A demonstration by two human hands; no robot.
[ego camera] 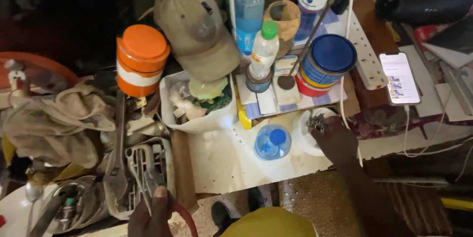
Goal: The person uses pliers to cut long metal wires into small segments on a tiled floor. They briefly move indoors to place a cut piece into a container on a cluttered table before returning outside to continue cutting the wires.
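My right hand [335,141] reaches over a small white bowl [301,138] on the cream work surface and pinches a cluster of small dark metal parts [318,123] above it. My left hand [150,215] is low at the left, fingers closed around a red-handled tool [185,217] whose metal head lies over a white plastic part [143,165]. A clear bottle with a blue cap [272,142] stands just left of the bowl.
An orange jar [142,59], a tan cap [197,25], water bottles [249,8], a blue-lidded tin [327,62] and a white bag of scraps [197,104] crowd the back. A lit phone [400,78] and power strip [364,50] lie right. Rags [54,123] and tools lie left.
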